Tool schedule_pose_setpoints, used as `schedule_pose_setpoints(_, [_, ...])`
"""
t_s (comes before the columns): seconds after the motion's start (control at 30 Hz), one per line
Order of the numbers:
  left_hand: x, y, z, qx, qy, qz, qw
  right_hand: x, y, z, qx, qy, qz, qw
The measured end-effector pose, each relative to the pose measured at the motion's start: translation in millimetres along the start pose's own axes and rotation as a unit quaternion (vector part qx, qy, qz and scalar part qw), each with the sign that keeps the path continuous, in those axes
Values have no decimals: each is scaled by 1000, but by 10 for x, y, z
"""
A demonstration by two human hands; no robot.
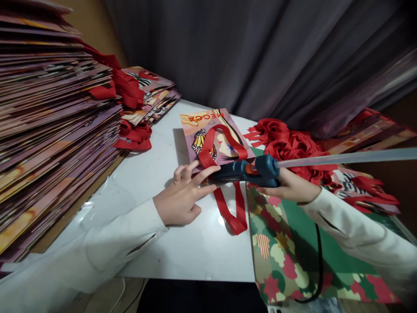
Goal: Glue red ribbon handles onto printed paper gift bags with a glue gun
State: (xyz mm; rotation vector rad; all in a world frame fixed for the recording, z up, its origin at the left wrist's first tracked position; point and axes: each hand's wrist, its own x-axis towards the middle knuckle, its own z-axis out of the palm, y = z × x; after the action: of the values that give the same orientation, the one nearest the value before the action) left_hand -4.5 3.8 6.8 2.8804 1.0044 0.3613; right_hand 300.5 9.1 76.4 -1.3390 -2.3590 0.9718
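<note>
My right hand [291, 186] is wrapped round a dark blue glue gun [265, 169], with a long pale glue stick [345, 157] running out of its back to the right. The gun lies across the near edge of a printed paper bag [213, 130] marked MECCA. My left hand [187, 191] has its fingers spread over the bag's near left part, fingertips by the gun's front end. One red ribbon [241, 204] loops over the bag and another part hangs toward me on the white table. The gun's nozzle is hidden.
Tall stacks of printed bags [58, 130] fill the left side, with red ribbons [128, 89] beside them. A heap of red ribbons [293, 141] lies at the right, above patterned green paper [280, 243]. A black cable [319, 261] hangs there. A dark curtain [228, 52] is behind.
</note>
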Motion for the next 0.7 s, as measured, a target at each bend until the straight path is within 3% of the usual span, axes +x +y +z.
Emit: schedule_pose_setpoints(0.7, [-11, -30, -8, 2, 1, 2, 1000, 128, 99, 28, -13, -19, -29, 999])
